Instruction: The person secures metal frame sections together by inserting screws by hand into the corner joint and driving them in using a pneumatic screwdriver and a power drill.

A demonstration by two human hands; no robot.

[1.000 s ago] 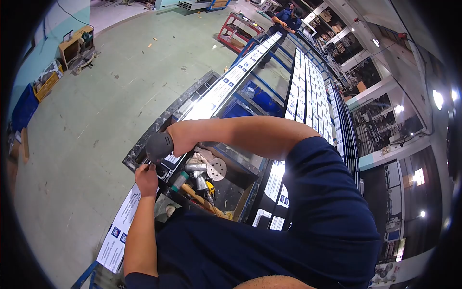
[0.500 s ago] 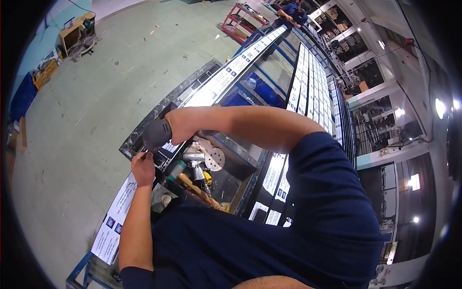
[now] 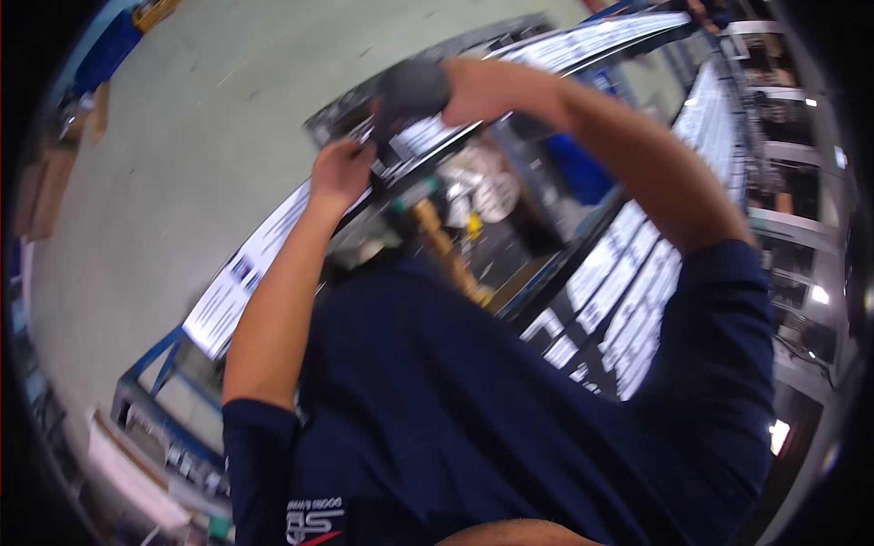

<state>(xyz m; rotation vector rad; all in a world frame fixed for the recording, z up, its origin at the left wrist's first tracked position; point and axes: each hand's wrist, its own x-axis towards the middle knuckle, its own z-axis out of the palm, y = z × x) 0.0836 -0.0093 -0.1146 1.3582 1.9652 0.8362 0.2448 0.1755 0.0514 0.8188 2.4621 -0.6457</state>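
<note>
My left hand (image 3: 344, 171) is bare, its fingers curled together at the edge of a long profile (image 3: 259, 250) covered in white printed film. Whatever those fingers pinch is too small and blurred to name. Close beside it, my right hand (image 3: 414, 96) wears what looks like a dark grey glove and bears down over the same profile. Its fingertips are hidden and smeared by motion. Just below the hands, a tool tray (image 3: 510, 259) holds a pale disc with holes (image 3: 497, 197), a wooden handle (image 3: 437, 232) and a green-ended tool (image 3: 417, 194).
Several film-covered profiles (image 3: 628, 264) lie side by side on the right. A blue metal frame (image 3: 150, 359) supports the near end at left. Cardboard (image 3: 56, 187) stands by the far left floor. Part of another person (image 3: 706, 14) shows at the top right.
The whole view has swung, so hands, profile and tray appear higher and further right, with motion blur. Both hands stay close together at the same stretch of profile.
</note>
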